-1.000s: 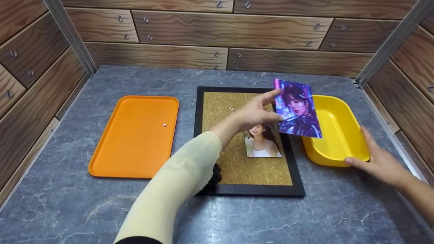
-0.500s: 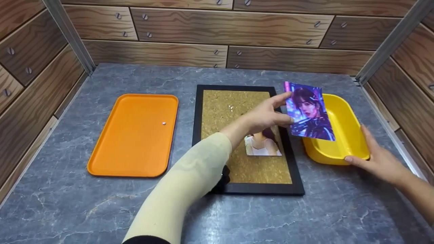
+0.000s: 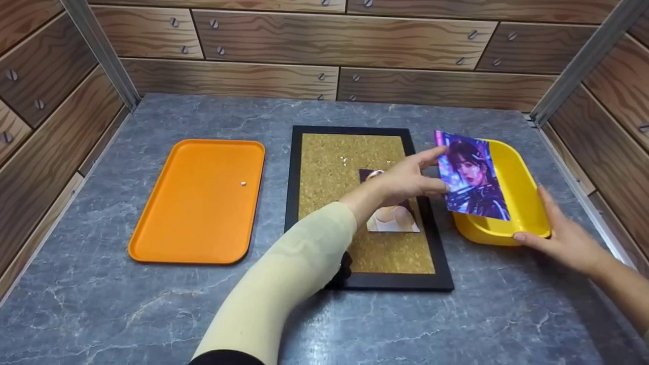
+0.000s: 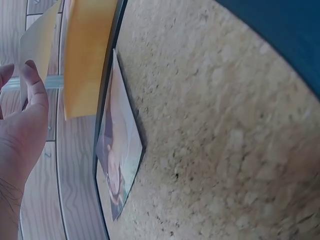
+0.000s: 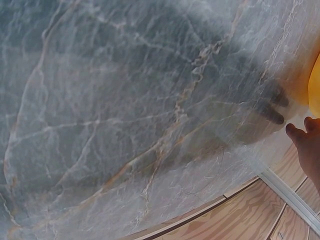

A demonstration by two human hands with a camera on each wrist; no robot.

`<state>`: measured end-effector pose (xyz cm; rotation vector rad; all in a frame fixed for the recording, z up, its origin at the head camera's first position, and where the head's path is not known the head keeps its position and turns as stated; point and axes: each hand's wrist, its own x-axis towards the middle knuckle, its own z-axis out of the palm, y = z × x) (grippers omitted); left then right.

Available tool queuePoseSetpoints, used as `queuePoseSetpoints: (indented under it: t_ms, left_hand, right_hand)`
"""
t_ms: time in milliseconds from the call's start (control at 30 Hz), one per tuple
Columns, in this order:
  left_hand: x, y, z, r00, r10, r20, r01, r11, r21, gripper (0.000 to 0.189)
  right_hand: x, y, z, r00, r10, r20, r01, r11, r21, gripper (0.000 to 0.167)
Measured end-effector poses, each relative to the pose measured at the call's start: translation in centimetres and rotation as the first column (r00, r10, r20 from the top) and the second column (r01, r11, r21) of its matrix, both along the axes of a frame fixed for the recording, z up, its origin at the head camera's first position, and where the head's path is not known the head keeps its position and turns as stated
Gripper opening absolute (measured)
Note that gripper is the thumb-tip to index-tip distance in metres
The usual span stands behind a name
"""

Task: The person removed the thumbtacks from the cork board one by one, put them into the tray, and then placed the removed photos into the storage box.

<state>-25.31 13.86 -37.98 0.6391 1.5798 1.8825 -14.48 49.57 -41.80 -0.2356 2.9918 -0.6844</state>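
Observation:
In the head view my left hand point(image 3: 408, 177) pinches a photo card point(image 3: 474, 177) by its left edge, between thumb and fingers. The card shows a dark-haired figure in purple and blue. It is held tilted over the left part of a yellow bin point(image 3: 522, 187). My right hand point(image 3: 573, 238) grips that bin at its near right corner, thumb on the near side and fingers along the right side. Under my left wrist, a second photo point(image 3: 393, 220) lies on a black-framed cork board point(image 3: 365, 253), partly covered by the hand. The left wrist view shows this photo point(image 4: 120, 145) too.
An orange tray point(image 3: 197, 203) lies left of the board, with a small shiny bit point(image 3: 243, 183) on it. Several tiny shiny bits point(image 3: 344, 160) sit on the cork. Wood-patterned walls point(image 3: 263, 40) enclose the grey marbled table point(image 3: 152, 314) at the back and sides.
My left hand has carried the purple photo card rightward and slightly nearer, from over the board's right edge to over the yellow bin. My right hand has stayed on the bin.

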Motion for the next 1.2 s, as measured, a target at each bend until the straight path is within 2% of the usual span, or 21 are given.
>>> queuePoseSetpoints:
  t_ms: [433, 700, 1200]
  left_hand:
    - [0.5, 0.4, -0.5, 0.999, -0.02, 0.037, 0.021, 0.999, -0.033, 0.088]
    - [0.7, 0.5, -0.7, 1.0, -0.018, 0.021, 0.019, 0.998, -0.068, 0.089]
    - [1.0, 2.8, -0.9, 0.996, -0.058, 0.063, 0.063, 0.996, -0.068, 0.091]
  right_hand:
    - [-0.1, -0.2, -0.3, 1.0, 0.0, -0.013, 0.0, 1.0, 0.0, 0.115]
    - [-0.1, -0.2, -0.1, 1.0, -0.006, 0.0, 0.006, 1.0, 0.016, 0.116]
    - [0.0, 0.0, 0.1, 1.0, 0.003, -0.006, -0.003, 1.0, -0.011, 0.116]
